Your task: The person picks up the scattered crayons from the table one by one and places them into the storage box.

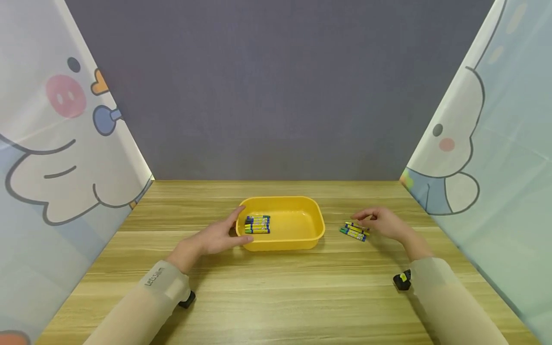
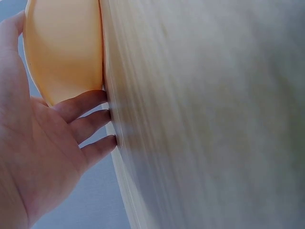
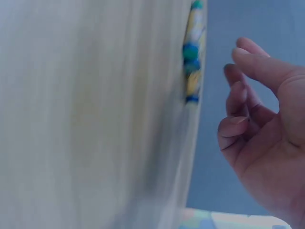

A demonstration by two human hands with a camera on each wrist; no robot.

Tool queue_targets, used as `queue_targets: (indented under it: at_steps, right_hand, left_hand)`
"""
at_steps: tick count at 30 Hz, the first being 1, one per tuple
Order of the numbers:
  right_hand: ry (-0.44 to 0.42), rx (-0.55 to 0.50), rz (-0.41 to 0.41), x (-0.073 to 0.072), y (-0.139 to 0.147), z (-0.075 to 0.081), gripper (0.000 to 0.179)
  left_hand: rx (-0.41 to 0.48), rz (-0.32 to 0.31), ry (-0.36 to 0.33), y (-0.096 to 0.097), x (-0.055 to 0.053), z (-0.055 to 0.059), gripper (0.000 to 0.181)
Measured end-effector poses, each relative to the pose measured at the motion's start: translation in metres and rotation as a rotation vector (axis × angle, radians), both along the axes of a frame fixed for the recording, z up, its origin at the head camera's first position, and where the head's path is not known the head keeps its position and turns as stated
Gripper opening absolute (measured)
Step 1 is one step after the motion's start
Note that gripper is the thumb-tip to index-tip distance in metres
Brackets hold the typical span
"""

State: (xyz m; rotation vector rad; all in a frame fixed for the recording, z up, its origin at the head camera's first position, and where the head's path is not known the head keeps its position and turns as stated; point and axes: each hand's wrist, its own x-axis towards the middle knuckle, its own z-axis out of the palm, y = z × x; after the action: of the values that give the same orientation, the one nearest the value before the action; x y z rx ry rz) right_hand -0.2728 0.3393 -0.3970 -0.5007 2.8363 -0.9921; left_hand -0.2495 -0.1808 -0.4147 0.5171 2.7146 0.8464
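Observation:
A yellow plastic basin point(image 1: 297, 243) stands on the table with several crayons point(image 1: 258, 225) in yellow-and-blue wrappers lying side by side at its left end. My left hand point(image 1: 217, 235) spreads around that end, its thumb over the front rim and a finger at the back rim. In the left wrist view, other fingers point(image 2: 88, 128) reach down to the tabletop beside the basin point(image 2: 66, 52). Right of the basin lies a small group of loose crayons point(image 1: 354, 234), a green one in front. My right hand point(image 1: 384, 224) hovers at their right end, fingers loosely bent, holding nothing.
The wood-grain table point(image 1: 276, 292) ends at a grey back panel point(image 1: 276, 91). Cartoon-printed sheets enclose the left point(image 1: 43, 191) and right point(image 1: 509, 143) sides. A small black device sits by each sleeve cuff.

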Motion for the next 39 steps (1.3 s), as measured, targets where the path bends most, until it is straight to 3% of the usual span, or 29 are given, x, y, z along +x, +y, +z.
queue_targets:
  at_steps: [7, 22, 27, 32, 39]
  right_hand:
    - [0.031, 0.106, 0.000, -0.004, 0.023, -0.011, 0.024]
    - [-0.020, 0.091, 0.006, -0.008, 0.026, -0.013, 0.028]
    - [-0.023, 0.080, -0.021, -0.006, 0.023, -0.008, 0.030]
    - [0.028, 0.090, -0.015, -0.007, 0.016, 0.002, 0.028]
    - [0.084, 0.075, -0.001, -0.009, -0.014, 0.019, 0.029]
  left_hand:
    - [-0.002, -0.001, 0.004, 0.000, 0.000, -0.002, 0.114]
    - [-0.020, 0.003, 0.003, 0.000, -0.001, -0.003, 0.115]
    - [-0.024, 0.001, 0.007, 0.001, -0.002, -0.004, 0.115]
    - [-0.024, 0.005, 0.008, 0.001, -0.003, -0.003, 0.115]
    - [-0.029, 0.007, 0.013, 0.001, -0.002, -0.002, 0.115]
